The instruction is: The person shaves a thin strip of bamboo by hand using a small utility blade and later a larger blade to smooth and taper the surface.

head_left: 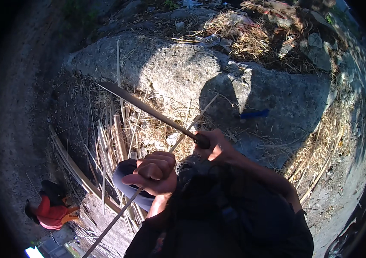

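Note:
My left hand [153,173] is closed in a fist around a long thin bamboo strip [113,222]. The strip slants from the lower left, through the fist, up to the right, its far end near the shadowed rock. My right hand [214,146] grips the dark handle of a machete [148,109]. Its long blade points to the upper left and crosses over the strip just beyond my hands. Whether blade and strip touch I cannot tell. Beside my left hand is my grey-clad knee [125,172].
Split bamboo strips [118,135] lie in a loose bundle at the left. A long pale rock ledge [174,64] runs across ahead, with a blue object [255,114] on it. Dry straw [252,41] lies behind. A person in red [54,213] is low at the far left.

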Demonstrator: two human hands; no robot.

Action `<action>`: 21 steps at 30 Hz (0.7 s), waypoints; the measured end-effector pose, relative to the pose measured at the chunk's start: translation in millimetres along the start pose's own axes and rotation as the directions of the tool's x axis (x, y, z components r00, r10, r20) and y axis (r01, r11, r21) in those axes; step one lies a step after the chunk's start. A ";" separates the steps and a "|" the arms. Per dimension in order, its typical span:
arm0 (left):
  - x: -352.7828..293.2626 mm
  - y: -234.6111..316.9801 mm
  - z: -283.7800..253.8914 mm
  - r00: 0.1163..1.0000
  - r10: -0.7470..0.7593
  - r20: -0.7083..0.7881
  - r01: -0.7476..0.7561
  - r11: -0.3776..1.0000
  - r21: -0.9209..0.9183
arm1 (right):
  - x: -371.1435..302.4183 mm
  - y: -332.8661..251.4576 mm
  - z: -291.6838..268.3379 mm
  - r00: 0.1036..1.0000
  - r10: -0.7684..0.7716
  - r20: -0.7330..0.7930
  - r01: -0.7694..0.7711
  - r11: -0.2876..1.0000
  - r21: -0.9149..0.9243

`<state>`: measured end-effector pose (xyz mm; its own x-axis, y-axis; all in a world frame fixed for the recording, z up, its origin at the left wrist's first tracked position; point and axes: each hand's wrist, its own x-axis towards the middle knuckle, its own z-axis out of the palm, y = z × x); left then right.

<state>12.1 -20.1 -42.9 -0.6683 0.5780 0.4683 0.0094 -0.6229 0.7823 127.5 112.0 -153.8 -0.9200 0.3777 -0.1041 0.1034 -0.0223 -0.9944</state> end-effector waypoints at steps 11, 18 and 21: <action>2.7 -2.9 8.5 1.000 -0.007 0.007 0.007 1.000 0.028 | -3.5 10.2 -12.3 0.999 -0.018 -0.028 0.019 0.999 0.029; 6.2 -1.4 26.8 0.956 -0.039 -0.290 0.058 0.997 0.056 | -4.7 -11.0 -7.3 0.988 -0.154 0.000 0.154 0.984 -0.088; 5.6 1.6 23.1 0.984 -0.053 -0.172 0.064 0.996 0.059 | -2.1 -9.6 -9.0 0.999 -0.053 -0.011 0.051 0.993 -0.104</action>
<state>25.5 -5.7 -29.5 -0.7860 0.5109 0.3482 0.0104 -0.5521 0.8337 131.8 119.7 -143.9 -0.9202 0.3881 -0.0514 0.0947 0.0933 -0.9911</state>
